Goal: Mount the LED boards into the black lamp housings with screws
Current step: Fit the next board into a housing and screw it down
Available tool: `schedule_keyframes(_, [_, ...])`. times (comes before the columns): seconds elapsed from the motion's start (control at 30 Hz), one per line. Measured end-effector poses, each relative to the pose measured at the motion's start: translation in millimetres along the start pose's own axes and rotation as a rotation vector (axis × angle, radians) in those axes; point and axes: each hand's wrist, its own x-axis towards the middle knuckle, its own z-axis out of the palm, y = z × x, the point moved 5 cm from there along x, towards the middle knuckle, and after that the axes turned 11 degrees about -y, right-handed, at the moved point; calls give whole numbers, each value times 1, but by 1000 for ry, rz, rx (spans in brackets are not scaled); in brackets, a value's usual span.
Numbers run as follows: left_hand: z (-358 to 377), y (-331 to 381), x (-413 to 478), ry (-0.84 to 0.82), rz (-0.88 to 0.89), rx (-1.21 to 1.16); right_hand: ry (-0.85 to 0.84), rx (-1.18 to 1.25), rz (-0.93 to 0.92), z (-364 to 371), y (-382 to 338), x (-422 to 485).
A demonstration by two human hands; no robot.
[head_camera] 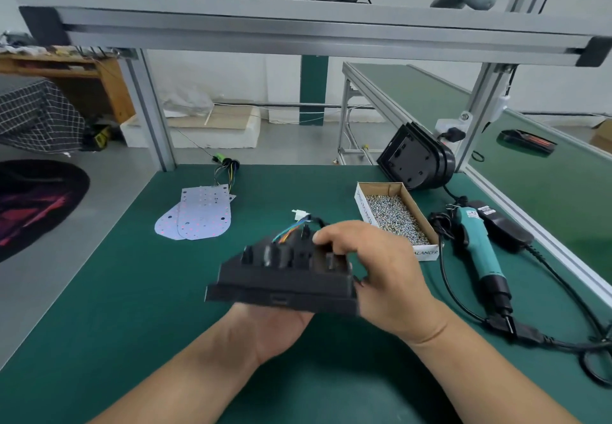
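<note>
A black lamp housing (281,278) is held above the green table (132,307), its back side up, with coloured wires and a white connector (299,215) trailing from it. My left hand (275,331) supports it from below, palm up; its fingers are hidden under the housing. My right hand (374,268) grips the housing's right end, fingers curled over the top. Two white LED boards (198,215) lie overlapped at the back left. More black housings (414,162) lean at the back right. An open box of screws (394,216) sits right of centre.
A teal electric screwdriver (480,248) lies at the right with its black cable (563,341) looping along the table edge, beside a black power adapter (503,225). A wire harness (227,167) lies behind the boards. An aluminium frame shelf (298,26) runs overhead.
</note>
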Motion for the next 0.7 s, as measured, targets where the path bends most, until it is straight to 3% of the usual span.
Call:
schedule_keyframes(0.13, [-9,-5,9,120,-86,-9,83,125,306,-9,19,-6])
schedule_keyframes(0.33, [-12,-9,11,128,-155,-10,185,181,457,-4,31,-10])
schedule_keyframes(0.43, [-11,-9,10,93,-165,16,262,359,628,-1,50,-16])
schedule_keyframes(0.57, [-12,-10,9,95,-171,70,356,535,706,-8,68,-21])
schedule_keyframes(0.7, [-13,-3,8,129,-144,284,437,808,828,-8,90,-31])
